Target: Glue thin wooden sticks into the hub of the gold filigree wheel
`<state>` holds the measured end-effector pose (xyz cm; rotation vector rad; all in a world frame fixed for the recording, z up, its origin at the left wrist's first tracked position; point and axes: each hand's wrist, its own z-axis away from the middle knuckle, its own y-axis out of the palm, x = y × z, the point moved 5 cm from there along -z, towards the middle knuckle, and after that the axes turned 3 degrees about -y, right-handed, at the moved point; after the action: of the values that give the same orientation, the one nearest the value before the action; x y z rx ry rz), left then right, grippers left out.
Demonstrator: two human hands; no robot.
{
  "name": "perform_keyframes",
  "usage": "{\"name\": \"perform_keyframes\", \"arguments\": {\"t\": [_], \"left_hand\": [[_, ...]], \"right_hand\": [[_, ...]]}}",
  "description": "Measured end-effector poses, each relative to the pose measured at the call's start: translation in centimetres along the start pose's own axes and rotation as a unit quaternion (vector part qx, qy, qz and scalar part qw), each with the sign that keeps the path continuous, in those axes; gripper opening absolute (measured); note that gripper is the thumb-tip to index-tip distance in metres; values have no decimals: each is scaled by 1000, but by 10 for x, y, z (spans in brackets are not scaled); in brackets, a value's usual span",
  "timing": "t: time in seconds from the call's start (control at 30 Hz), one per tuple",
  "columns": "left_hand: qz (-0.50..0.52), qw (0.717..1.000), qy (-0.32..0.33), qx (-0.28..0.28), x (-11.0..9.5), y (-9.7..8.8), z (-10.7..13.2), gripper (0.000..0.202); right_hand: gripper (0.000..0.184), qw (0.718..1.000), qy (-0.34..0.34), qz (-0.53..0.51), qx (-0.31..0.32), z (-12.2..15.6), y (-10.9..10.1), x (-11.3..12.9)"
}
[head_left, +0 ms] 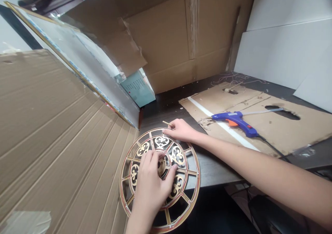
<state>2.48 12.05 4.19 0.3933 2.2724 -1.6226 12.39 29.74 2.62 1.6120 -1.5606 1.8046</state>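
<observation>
A round openwork wooden frame [193, 192], with gold scroll ornaments and reddish ring edges, lies partly over the front edge of the dark table. My left hand [154, 175] reaches over its middle, fingers and thumb curled around the central ring, which they partly hide. At the far rim, my right hand [180, 130] is closed on a thin wooden stick [166, 123] that pokes out to the left. That hand also touches the rim; its fingertips are partly hidden.
On the right a blue glue gun [234, 119] with an orange trigger rests on a cardboard sheet [280, 133] with a white strip [220, 123]. Corrugated cardboard [64, 147] stands close at left. Behind are a turquoise box [138, 88] and tall cardboard [166, 43].
</observation>
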Motion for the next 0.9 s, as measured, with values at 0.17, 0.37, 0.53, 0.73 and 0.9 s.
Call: {"name": "perform_keyframes", "arguments": {"t": [0.17,0.37,0.53,0.73,0.9], "left_hand": [[10,1000,1,17,-1,0,-5,23],[22,999,8,33,-2,0,-9,25],[26,999,7,36,-3,1,-8,26],[47,997,5,67,-6,3,-7,22],[58,998,-7,33,-14,-44,5,18]], "right_hand": [[42,1000,1,3,-4,-1,0,-1],[42,1000,4,6,-3,-1,-1,0],[40,1000,9,3,4,0,-1,-2],[45,1000,-6,16,25,1,1,-2],[46,1000,-17,7,17,1,-1,-1]]}}
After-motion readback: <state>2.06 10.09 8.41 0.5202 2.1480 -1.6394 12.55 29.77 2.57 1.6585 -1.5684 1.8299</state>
